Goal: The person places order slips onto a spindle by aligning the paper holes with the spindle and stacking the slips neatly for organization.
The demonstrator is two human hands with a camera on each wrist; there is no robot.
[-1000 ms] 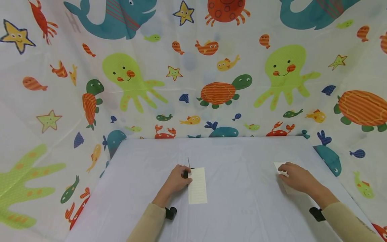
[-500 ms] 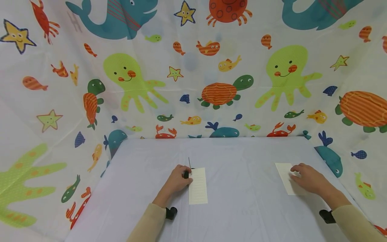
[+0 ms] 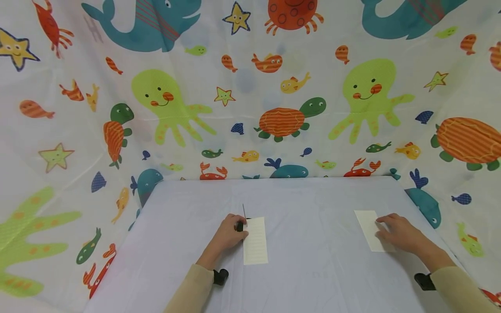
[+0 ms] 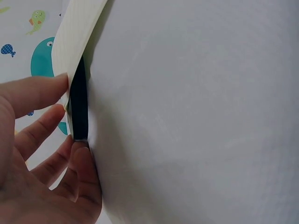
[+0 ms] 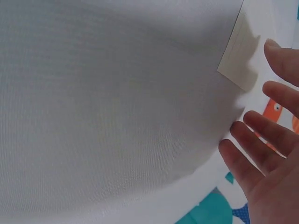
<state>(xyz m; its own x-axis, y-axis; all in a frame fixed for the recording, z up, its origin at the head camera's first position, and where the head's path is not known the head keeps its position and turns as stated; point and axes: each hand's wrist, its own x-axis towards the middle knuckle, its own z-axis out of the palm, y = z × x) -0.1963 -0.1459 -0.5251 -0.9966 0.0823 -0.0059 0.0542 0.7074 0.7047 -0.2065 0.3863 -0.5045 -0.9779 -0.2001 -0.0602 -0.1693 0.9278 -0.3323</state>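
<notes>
In the head view my left hand (image 3: 230, 232) is at the left edge of a cream lined sheet of paper (image 3: 256, 243). Its fingers curl beside a small black object (image 3: 239, 226), from which a thin dark line sticks up past the paper's top edge. The left wrist view has the thumb against the lined paper (image 4: 79, 42) and the other fingers beside a flat dark strip (image 4: 80, 102) under it; I cannot tell what this dark object is. Farther right, my right hand (image 3: 401, 234) hovers, fingers spread and holding nothing, over the right edge of a second cream sheet (image 3: 367, 230).
Both sheets are on a white-covered table (image 3: 309, 269). A curtain (image 3: 242, 95) printed with sea animals hangs behind it and along both sides. Each wrist wears a small black camera, such as the left one (image 3: 221, 277).
My right hand has moved right, from the second sheet's upper left part to its right edge, uncovering more of that sheet. My left hand and its paper have stayed in place.
</notes>
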